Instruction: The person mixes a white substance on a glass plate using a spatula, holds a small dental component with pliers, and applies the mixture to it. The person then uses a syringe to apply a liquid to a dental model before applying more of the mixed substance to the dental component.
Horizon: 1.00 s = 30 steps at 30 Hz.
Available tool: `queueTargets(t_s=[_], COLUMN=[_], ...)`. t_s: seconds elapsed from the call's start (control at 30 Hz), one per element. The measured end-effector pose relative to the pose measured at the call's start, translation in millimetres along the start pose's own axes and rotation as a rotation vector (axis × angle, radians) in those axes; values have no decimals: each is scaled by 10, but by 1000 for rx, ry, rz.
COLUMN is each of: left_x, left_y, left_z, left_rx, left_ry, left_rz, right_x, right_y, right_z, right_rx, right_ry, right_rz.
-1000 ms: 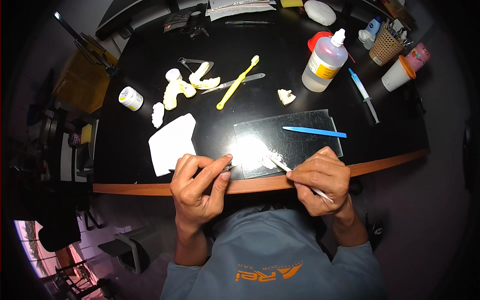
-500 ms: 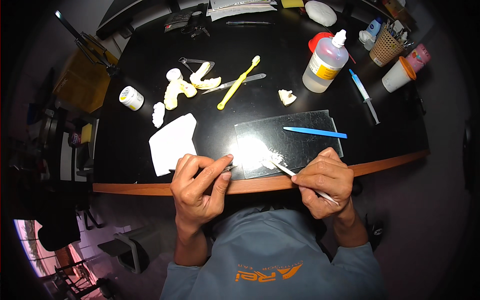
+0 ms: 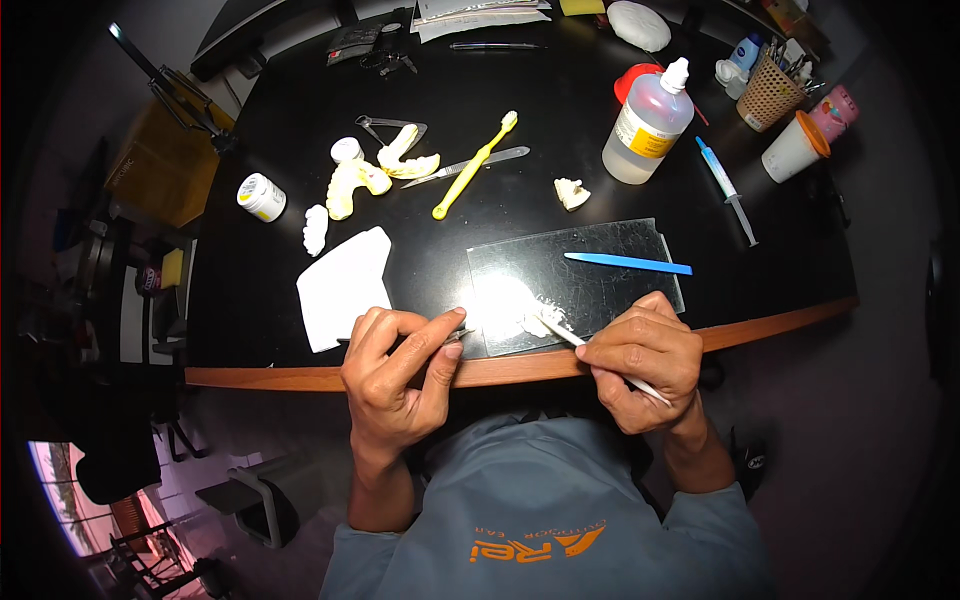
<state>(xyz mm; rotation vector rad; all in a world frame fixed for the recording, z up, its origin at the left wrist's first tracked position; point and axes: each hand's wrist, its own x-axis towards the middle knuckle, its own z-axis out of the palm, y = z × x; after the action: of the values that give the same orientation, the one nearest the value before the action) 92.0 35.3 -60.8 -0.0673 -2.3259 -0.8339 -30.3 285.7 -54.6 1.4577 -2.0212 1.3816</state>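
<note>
The white stick [image 3: 565, 334] is thin and straight, and its visible end narrows to a slim tip. It is held aslant in the right hand [image 3: 645, 362]: the tip points up and left at the white material, and the other end comes out below the fingers. The white material [image 3: 543, 316] looks loose and crumbly, spread in an uneven patch near the front edge of the glass plate [image 3: 620, 300]. This plate is clear, rectangular and flat, with marks on its surface and a strong glare on its left part. Between thumb and fingertip of the left hand [image 3: 398, 375] is a small piece [image 3: 460, 335], too small to identify.
</note>
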Motion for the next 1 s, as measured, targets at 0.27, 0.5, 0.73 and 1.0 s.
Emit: queueTargets(t_s=[0.27, 0.5, 0.73, 1.0], left_x=[3, -14, -3, -15], left_y=[-2, -19, -6, -22], left_z=[-1, -5, 17, 6], left_rx=[-1, 7, -2, -26], left_ry=[2, 0, 24, 42], left_rz=[1, 5, -6, 2], right_x=[-10, 6, -24, 1], right_y=[-2, -17, -6, -68], right_z=[10, 11, 2, 21], right_rx=[-39, -33, -41, 15], right_ry=[20, 22, 42, 117], right_rz=[-11, -29, -65, -21])
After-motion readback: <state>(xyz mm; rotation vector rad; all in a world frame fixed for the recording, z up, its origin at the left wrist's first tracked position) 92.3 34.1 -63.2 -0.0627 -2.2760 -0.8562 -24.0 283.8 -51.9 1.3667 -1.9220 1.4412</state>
